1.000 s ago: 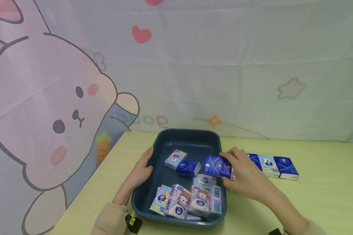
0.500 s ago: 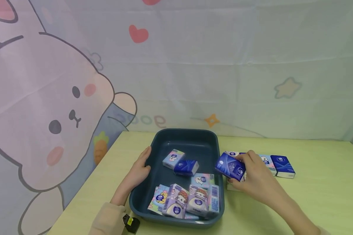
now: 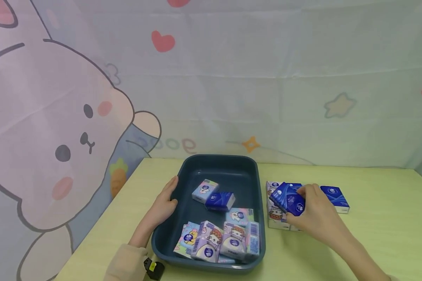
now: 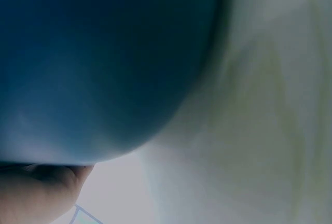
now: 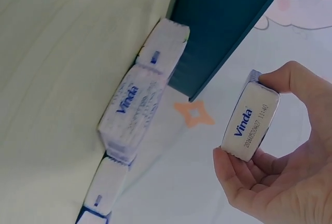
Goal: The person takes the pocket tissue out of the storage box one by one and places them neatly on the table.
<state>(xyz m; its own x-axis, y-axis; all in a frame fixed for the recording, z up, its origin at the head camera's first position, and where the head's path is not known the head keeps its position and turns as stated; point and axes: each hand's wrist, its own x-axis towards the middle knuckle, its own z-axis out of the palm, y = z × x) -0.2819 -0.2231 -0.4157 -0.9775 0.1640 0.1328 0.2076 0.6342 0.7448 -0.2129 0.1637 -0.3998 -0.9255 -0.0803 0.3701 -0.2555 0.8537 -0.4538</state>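
My right hand [image 3: 316, 214] pinches a dark blue tissue pack [image 3: 289, 199] by its ends, thumb on one side and fingers on the other. The pack is tilted above a row of packs right of the bin. In the right wrist view its white end with blue "Vinda" lettering shows, and the pack [image 5: 249, 123] is raised above the row. My left hand [image 3: 163, 207] rests with extended fingers against the left side of the dark teal bin [image 3: 228, 164]. The left wrist view shows only part of that hand [image 4: 41, 193] by the bin's wall.
Inside the bin lie several tissue packs, among them a blue pack [image 3: 219, 201] and a purple cartoon pack [image 3: 208, 242]. On the table [image 3: 379, 218], beside the bin, a purple cartoon pack [image 3: 276, 218] and a blue pack [image 3: 335, 198] belong to the row. A printed cloth [image 3: 232, 78] hangs behind.
My right hand has carried the blue tissue pack rightward from the bin's right rim to above the row, turning it at a slant. My left hand stays at the bin.
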